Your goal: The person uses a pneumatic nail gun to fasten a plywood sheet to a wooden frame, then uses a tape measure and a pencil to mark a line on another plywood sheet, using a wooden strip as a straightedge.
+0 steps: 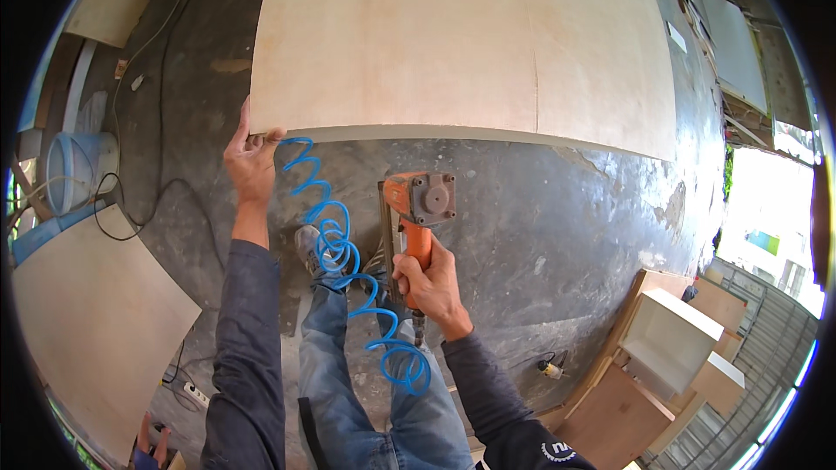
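Note:
A large pale plywood panel [461, 43] fills the upper middle, its near edge facing me. My left hand [251, 165] is closed on the panel's near left corner, thumb and fingers at the edge. In my right hand [434, 287] is an orange pneumatic nail gun [420, 239], gripped by its handle, with its head pointing away from me. The gun is held apart from the panel, over the floor in front of my legs. A blue coiled air hose [350, 254] hangs in loops between my hands and runs down near the base of the gun.
Another pale panel [100, 322] lies at the left, beside a bucket [68, 172] and dark cables. A power strip [197, 394] is below it, near another person's arms [152, 444]. At the right are box-shaped cabinets [670, 339] and a small yellow tool [550, 369] on the floor.

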The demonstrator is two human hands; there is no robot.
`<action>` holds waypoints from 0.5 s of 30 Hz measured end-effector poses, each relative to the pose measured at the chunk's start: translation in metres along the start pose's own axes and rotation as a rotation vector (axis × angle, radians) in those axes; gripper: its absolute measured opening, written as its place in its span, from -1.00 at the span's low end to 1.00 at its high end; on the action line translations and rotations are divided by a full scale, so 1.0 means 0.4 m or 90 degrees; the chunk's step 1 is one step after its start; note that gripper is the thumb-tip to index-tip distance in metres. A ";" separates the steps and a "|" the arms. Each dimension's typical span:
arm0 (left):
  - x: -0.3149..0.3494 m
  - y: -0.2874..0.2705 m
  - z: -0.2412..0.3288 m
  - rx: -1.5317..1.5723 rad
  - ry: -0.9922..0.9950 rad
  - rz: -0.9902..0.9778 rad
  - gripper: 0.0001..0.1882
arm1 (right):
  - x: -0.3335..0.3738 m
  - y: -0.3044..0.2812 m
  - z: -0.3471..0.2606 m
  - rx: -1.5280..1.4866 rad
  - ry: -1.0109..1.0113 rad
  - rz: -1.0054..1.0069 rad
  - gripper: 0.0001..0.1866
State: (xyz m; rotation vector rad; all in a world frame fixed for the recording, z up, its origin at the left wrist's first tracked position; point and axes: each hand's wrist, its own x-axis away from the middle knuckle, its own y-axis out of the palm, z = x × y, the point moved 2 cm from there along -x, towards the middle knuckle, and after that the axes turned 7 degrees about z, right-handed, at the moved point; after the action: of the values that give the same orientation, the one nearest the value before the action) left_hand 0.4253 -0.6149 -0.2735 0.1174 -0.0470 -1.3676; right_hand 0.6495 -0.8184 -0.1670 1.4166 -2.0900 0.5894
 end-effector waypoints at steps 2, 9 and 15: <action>0.000 -0.001 0.002 -0.006 0.000 0.009 -0.29 | 0.015 -0.018 -0.024 -0.009 0.027 0.011 -0.72; -0.002 -0.018 -0.024 0.008 0.006 -0.004 -0.32 | -0.012 -0.136 -0.141 -0.090 -0.015 0.085 -0.88; -0.004 -0.017 -0.031 0.037 -0.008 -0.009 -0.32 | -0.081 -0.190 -0.217 -0.073 -0.125 0.110 -0.76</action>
State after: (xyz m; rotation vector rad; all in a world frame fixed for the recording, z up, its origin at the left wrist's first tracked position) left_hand 0.4197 -0.6139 -0.2863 0.1589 -0.0970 -1.3816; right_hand 0.7468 -0.7682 -0.1182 1.2832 -2.3787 0.4022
